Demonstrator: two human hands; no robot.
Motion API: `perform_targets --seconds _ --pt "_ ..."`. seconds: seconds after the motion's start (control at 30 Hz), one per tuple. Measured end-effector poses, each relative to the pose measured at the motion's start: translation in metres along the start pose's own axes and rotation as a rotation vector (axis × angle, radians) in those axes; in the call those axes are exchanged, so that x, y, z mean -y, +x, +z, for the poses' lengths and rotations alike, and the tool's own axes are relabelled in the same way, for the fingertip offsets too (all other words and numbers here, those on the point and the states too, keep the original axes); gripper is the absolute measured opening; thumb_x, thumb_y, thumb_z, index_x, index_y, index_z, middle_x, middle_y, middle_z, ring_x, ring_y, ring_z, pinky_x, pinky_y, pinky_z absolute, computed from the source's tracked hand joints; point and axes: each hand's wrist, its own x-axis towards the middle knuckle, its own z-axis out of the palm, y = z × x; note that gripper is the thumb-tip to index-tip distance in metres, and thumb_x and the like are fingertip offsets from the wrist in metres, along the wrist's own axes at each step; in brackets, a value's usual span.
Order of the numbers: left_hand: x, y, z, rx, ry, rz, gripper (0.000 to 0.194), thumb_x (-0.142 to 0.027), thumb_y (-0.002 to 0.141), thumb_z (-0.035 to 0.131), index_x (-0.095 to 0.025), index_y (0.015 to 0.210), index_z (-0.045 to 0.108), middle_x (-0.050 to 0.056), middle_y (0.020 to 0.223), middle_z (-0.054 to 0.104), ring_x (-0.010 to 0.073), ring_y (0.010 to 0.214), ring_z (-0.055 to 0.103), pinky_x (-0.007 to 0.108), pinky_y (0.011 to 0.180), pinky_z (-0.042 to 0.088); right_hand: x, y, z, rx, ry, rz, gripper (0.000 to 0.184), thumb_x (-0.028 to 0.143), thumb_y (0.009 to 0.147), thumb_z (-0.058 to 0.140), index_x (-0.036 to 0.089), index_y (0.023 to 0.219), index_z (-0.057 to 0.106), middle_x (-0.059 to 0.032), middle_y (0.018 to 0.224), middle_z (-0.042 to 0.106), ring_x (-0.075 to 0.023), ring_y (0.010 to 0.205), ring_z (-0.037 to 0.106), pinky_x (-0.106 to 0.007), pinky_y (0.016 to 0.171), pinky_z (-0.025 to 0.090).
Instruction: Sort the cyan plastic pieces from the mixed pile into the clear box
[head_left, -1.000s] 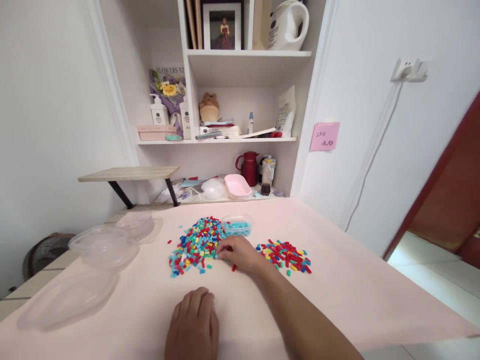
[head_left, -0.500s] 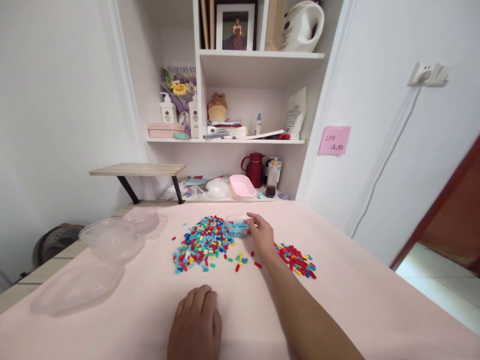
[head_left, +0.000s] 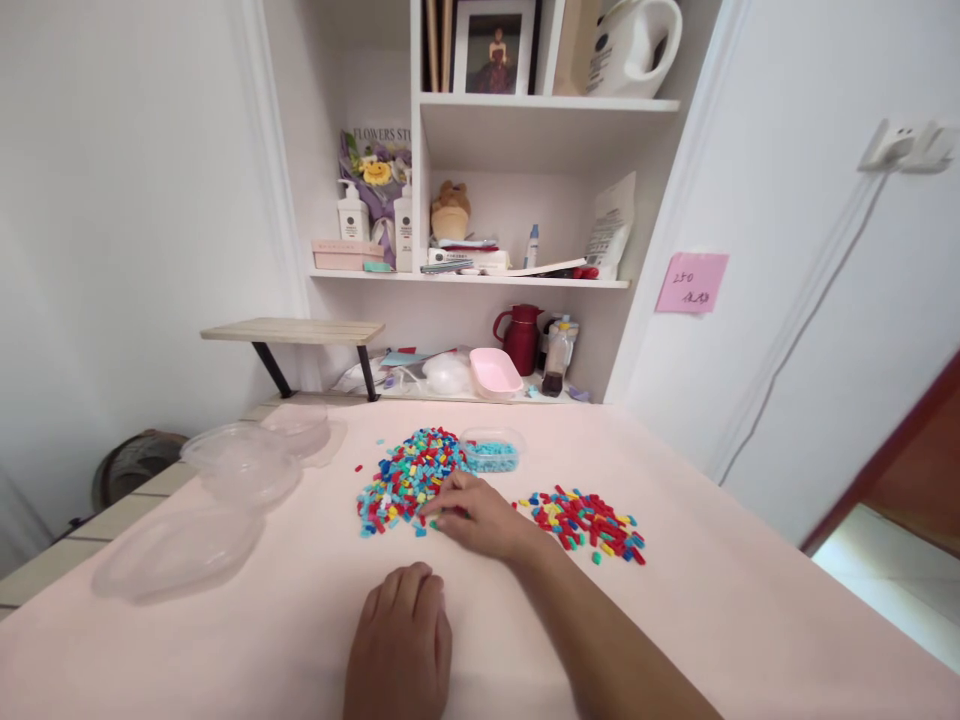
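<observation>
My right hand (head_left: pixel 476 515) reaches to the lower right edge of a large pile of small coloured bricks (head_left: pixel 409 475). Its fingers are stretched forward and somewhat apart, fingertips touching the pile's edge; I make out nothing held in them. Behind the hand stands a clear plastic tub (head_left: pixel 517 445) with light blue bricks (head_left: pixel 491 457) inside. To the right of my forearm lies a second, flatter spread of mostly red and yellow bricks (head_left: pixel 589 520). My left hand (head_left: pixel 401 635) rests palm down on the pink tabletop (head_left: pixel 285 640), near the front, holding nothing.
Clear plastic containers (head_left: pixel 244 465) and a clear lid-like piece (head_left: pixel 180 550) stand at the left. A small wooden stand (head_left: pixel 296 330) is at the back left. On the ledge behind are a pink tray (head_left: pixel 495 372), a red jug (head_left: pixel 521 340) and a bottle (head_left: pixel 555 360).
My right hand has moved from the tub leftward and nearer to me, to the pile's edge. Loose bricks from between the piles now lie by the right spread. My left hand stays put; the view shifted slightly.
</observation>
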Motion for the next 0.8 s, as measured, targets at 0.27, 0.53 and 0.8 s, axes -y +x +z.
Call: perform_targets --seconds 0.27,0.53,0.8 --pt "0.001 -0.002 0.001 0.012 0.003 0.0 0.024 -0.011 0.086 0.044 -0.024 0.095 0.061 0.0 0.093 0.07 0.017 0.085 0.064 0.031 0.076 0.046 -0.003 0.001 0.008 0.048 -0.128 -0.046 0.036 0.007 0.084 0.057 0.033 0.099 0.078 -0.0029 0.099 0.06 -0.0168 0.092 0.057 -0.03 0.085 0.044" --pt "0.001 -0.002 0.002 0.008 0.017 0.015 0.024 -0.011 0.086 0.043 -0.023 0.095 0.061 0.001 0.093 0.07 0.0169 0.086 0.065 0.031 0.077 0.047 0.0 -0.003 -0.008 -0.054 -0.048 0.049 0.031 0.004 0.079 0.058 0.025 0.087 0.078 -0.0034 0.095 0.061 -0.0166 0.09 0.058 -0.028 0.083 0.047" --pt "-0.001 -0.001 0.0 0.008 0.004 -0.005 0.024 -0.01 0.086 0.043 -0.023 0.095 0.062 0.0 0.092 0.07 0.0167 0.085 0.064 0.031 0.078 0.046 0.005 -0.002 -0.008 0.093 -0.083 0.051 0.024 0.016 0.073 0.077 0.028 0.093 0.079 -0.0023 0.088 0.063 -0.0183 0.088 0.058 -0.029 0.082 0.046"
